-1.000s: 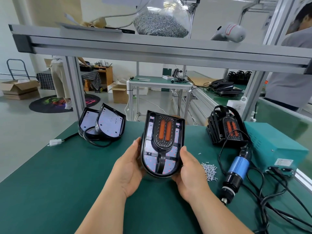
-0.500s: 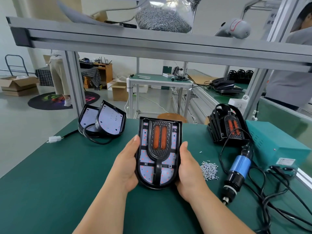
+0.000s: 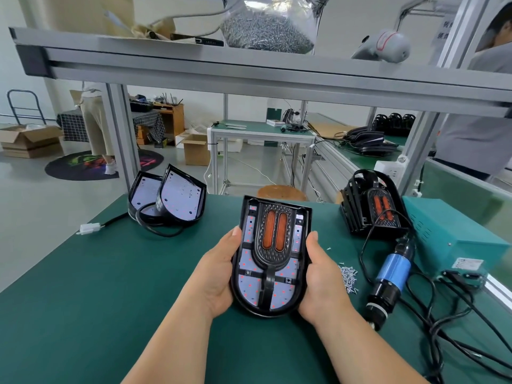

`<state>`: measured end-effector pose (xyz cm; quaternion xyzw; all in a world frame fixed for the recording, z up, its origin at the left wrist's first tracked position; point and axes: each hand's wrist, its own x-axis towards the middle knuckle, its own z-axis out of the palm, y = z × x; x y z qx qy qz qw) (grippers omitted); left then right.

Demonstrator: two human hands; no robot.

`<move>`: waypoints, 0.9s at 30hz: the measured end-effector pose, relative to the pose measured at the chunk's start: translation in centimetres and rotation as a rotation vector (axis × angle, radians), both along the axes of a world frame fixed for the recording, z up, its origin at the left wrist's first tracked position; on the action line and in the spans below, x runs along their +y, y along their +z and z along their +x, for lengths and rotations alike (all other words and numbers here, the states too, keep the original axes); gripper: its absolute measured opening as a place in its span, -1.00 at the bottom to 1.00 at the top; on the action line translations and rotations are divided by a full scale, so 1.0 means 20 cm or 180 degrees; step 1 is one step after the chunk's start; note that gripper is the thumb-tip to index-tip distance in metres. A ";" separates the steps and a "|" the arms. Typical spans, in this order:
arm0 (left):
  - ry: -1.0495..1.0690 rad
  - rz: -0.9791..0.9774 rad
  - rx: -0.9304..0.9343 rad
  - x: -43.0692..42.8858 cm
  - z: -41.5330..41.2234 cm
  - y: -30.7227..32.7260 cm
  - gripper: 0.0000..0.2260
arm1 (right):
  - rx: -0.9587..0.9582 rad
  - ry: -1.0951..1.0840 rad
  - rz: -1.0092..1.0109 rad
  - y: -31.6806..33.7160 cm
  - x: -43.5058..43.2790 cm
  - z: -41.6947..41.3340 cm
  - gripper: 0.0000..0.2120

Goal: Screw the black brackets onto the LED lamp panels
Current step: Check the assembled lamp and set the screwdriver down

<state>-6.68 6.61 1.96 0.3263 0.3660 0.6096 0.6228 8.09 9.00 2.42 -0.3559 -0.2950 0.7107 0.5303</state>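
Holding an LED lamp panel (image 3: 249,289) at the centre of the frame, two bare forearms reach in from the bottom edge. The left hand (image 3: 219,275) grips the panel's left rim and the right hand (image 3: 321,281) grips its right rim. Each thumb lies along the top edge, and the fingers curl underneath, out of sight. The panel is U-shaped with its rounded end toward the viewer, and it faces up. A black bracket (image 3: 273,256) with two orange strips lies over the white, red-dotted board. Whether the panel touches the green table (image 3: 110,300) or hangs just above it cannot be told.

Right of the right hand, near it, lies a small pile of screws (image 3: 348,277). Further right an electric screwdriver (image 3: 392,275) with a blue body lies on the table, tip toward the viewer, amid black cables. Beyond it, at the right edge, sits a teal power box (image 3: 454,234).

Toward the table's far side, right of centre, stands a stack of black lamps (image 3: 371,206) with brackets fitted. At the far left, two bare panels (image 3: 180,198) lean together, their cable trailing to a white connector (image 3: 90,228).

Across the upper frame runs a grey metal shelf (image 3: 249,67) holding a clear bag of screws (image 3: 267,31) and a grey tool (image 3: 388,47). In the background, one person (image 3: 95,128) stands at the left and another person (image 3: 476,134) at the right edge.
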 end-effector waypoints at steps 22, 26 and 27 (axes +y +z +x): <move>0.0655 0.0059 0.0121 0.00 0.03 -0.05 -0.68 | -0.0702 -0.0191 0.0236 -0.01 0.04 0.02 -0.61; 0.1032 0.0010 0.0032 0.01 -0.02 -0.05 -0.72 | -0.1032 0.0155 0.0364 -0.03 0.01 -0.01 -0.70; 0.1028 -0.0003 0.0012 0.01 -0.03 -0.05 -0.73 | -0.1022 0.0174 0.0377 -0.03 0.01 -0.01 -0.72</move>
